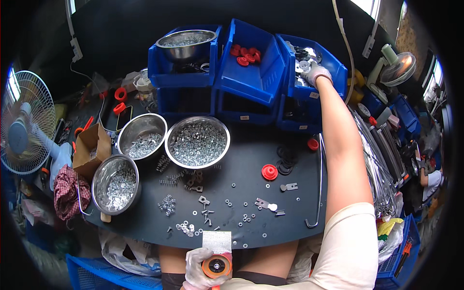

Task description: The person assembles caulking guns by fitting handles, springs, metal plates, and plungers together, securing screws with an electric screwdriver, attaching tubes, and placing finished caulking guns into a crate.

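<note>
My left hand (197, 270), in a pale glove, is closed round an orange round part (217, 265) with a black centre, held above my lap at the table's front edge. A flat silvery metal plate (217, 241) sticks out from behind that part. My right arm stretches forward to the blue bin (337, 72) at the back right. There my gloved right hand (317, 73) dips among silvery discs (303, 64) and dark rings. Its fingertips are partly lost among these parts, so I cannot tell whether they grip one.
Metal bowls of nuts (200, 142), washers (121, 191) and small hardware (145, 145) stand on the left. A red knob (269, 172), black rings (286, 159), springs and loose nuts lie on the dark table (251, 193). Red parts (245, 55) fill part of the middle bin. A hooked metal rod (319, 188) lies beside my right arm.
</note>
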`<state>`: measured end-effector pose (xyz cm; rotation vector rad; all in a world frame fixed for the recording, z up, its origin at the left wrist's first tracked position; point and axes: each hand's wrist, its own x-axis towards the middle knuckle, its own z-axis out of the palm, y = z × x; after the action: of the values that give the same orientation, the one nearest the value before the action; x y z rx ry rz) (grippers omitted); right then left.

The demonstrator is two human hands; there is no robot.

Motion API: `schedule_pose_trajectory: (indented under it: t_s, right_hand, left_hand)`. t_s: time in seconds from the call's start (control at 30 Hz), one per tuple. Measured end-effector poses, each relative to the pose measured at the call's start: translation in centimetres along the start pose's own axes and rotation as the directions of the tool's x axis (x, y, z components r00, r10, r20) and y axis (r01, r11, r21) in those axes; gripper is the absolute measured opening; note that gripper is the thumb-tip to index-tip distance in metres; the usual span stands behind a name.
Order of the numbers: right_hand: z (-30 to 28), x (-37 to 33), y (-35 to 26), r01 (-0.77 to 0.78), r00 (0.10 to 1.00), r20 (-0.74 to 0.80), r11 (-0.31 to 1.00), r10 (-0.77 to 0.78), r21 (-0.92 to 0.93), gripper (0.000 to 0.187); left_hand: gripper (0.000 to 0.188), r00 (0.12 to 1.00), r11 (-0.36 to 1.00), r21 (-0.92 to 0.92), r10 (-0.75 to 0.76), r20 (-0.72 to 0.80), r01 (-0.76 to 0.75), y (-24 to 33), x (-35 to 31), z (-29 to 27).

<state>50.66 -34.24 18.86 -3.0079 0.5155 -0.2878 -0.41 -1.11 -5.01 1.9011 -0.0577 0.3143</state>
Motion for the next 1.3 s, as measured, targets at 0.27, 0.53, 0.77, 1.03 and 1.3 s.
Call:
schedule_pose_trajectory:
  t_s: [0.27, 0.53, 0.77, 1.03, 1.3]
  right_hand:
    - [-0.1, 1.2, 1.3, -0.003, 0.998, 0.064, 1.000, 0.002, 0.016, 0.096]
    - [-0.2, 1.1, 2.0, 0.001, 0.999, -0.034, 0.992, 0.004, 0.124, 0.076]
    - [-0.9, -1.2, 1.4, -0.010, 0.955, -0.296, 1.000, 0.009, 0.000, 0.043]
    - [-0.5, 0.8, 4.0, 0.199, 0.945, -0.241, 0.974, -0.221, -0.110, 0.038]
    - [-1.1, -0.5, 4.9, -0.261, 0.914, 0.377, 0.497, -0.149, 0.828, 0.087]
  left_hand:
    - [0.085, 1.000, 0.997, 0.072, 0.020, 0.020, -0.022, 0.3, 0.2, -0.2]
    - [0.083, 0.999, 0.995, 0.093, 0.037, 0.005, -0.038, 0.4, 0.5, 0.0]
    - [0.077, 0.998, 0.999, 0.016, 0.044, 0.038, -0.045, -0.5, 0.5, 0.3]
    - [0.078, 0.999, 0.998, -0.034, 0.044, -0.023, -0.045, -0.1, 0.5, 0.3]
    - [0.082, 0.996, 0.992, 0.087, 0.087, -0.008, -0.086, 0.0, 1.1, 0.2]
